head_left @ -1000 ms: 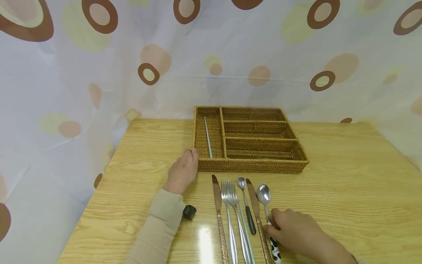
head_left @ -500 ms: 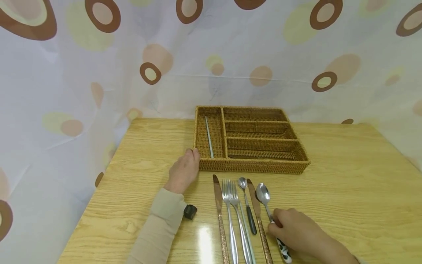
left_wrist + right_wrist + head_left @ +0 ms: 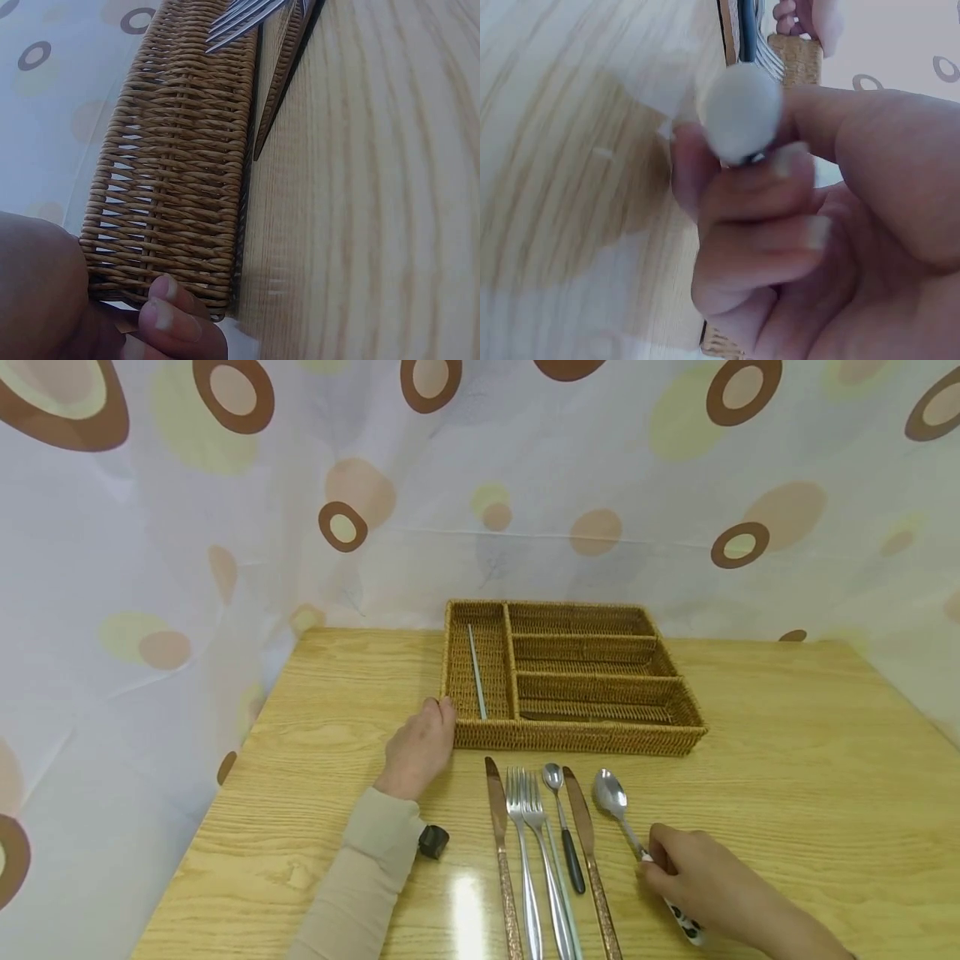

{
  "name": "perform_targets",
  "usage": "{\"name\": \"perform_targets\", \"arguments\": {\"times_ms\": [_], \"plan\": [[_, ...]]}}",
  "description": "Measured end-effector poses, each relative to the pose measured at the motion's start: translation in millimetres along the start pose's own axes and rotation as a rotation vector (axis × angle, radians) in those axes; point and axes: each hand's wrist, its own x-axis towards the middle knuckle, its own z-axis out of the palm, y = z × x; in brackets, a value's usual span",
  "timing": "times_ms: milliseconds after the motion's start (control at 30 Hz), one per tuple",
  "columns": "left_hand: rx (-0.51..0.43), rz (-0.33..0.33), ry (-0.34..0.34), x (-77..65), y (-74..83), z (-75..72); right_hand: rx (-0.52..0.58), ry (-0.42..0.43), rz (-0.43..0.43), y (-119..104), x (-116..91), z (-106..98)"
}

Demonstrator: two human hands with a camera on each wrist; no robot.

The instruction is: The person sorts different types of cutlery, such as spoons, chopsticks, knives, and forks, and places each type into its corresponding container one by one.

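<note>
My right hand pinches a spoon by its black-and-white spotted handle, the bowl pointing away from me. In the right wrist view the white end of the spoon's handle faces the camera above curled fingers. My left hand grips the front left corner of a woven cutlery tray; its fingertips wrap the tray's end in the left wrist view. A pale, thin chopstick lies in the tray's left compartment. A dark knife lies in the front right compartment, mostly hidden behind the wall.
Between my hands lie two copper-coloured knives, one at the left and one at the right, two forks, a pale chopstick and a small black-handled spoon. A patterned cloth hangs behind the wooden table.
My right hand has moved right with the spotted-handled spoon, away from the right-hand knife, and the spoon has turned to a slant. The left hand stays on the tray's corner.
</note>
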Motion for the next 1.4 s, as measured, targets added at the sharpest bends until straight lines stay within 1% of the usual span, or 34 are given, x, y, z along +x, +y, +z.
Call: {"name": "perform_targets", "arguments": {"times_ms": [100,300,367,567,700,867,1000,1133,1233,1400], "plan": [[0.002,0.001,0.002,-0.3,0.7,-0.5,0.001,0.011,-0.016,3,-2,-3],[-0.013,-0.008,-0.006,-0.4,0.0,-0.2,-0.003,0.043,-0.081,2,-4,-10],[-0.017,-0.01,-0.009,-0.3,-0.4,0.2,-0.023,0.067,-0.096,1,-4,-12],[-0.018,-0.015,-0.01,0.2,-1.0,0.9,-0.128,0.184,-0.157,-4,-2,-22],[-0.021,-0.013,0.0,0.0,-0.8,0.9,-0.177,0.254,-0.197,-7,1,-33],[-0.025,-0.005,0.002,0.3,-1.2,1.2,-0.243,0.317,-0.22,-8,9,-48],[-0.025,-0.012,-0.007,0.2,-1.3,1.3,-0.313,0.376,-0.247,-8,19,-60],[-0.018,-0.017,-0.015,0.1,-1.1,1.2,-0.364,0.431,-0.315,-8,29,-69],[-0.017,-0.011,-0.018,0.1,-1.5,1.8,-0.386,0.448,-0.367,-9,37,-76],[-0.015,0.003,0.002,-0.2,-1.8,2.0,-0.425,0.471,-0.429,-15,47,-88]]}}
